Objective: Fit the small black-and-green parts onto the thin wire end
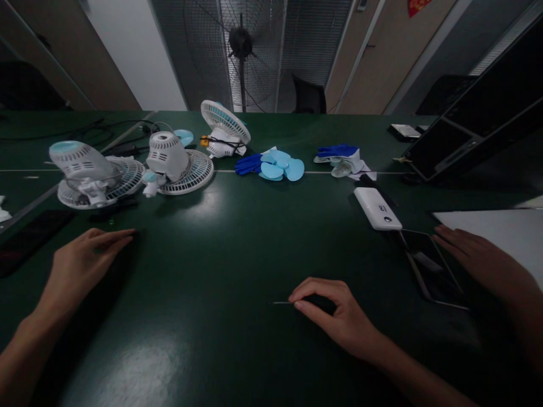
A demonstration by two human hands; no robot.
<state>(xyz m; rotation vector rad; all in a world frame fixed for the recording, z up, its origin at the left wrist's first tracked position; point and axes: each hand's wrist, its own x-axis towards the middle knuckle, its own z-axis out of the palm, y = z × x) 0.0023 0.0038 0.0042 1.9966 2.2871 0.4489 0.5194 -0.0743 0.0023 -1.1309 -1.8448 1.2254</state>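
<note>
My right hand (339, 316) rests low over the green table, right of the middle. Its thumb and forefinger pinch a thin metal pin (280, 303) that points left, close to the tabletop. My left hand (87, 260) is at the left, thumb and forefinger pressed together and pointing right. What they hold, if anything, is too small to see. Just beyond it stand two white fan bodies, one at the far left (87, 164) and one beside it (167, 155), each on a round grille. A black phone (34, 237) lies left of this hand.
A third fan (224, 127) stands farther back. Blue fan blades (282, 165) lie beside blue-and-white gloves (248, 164); another glove pair (337, 151) is right of them. A white device (377, 208) and a dark phone (435, 268) lie near another person's hand (483, 263). Cables (97, 133) cross the back left.
</note>
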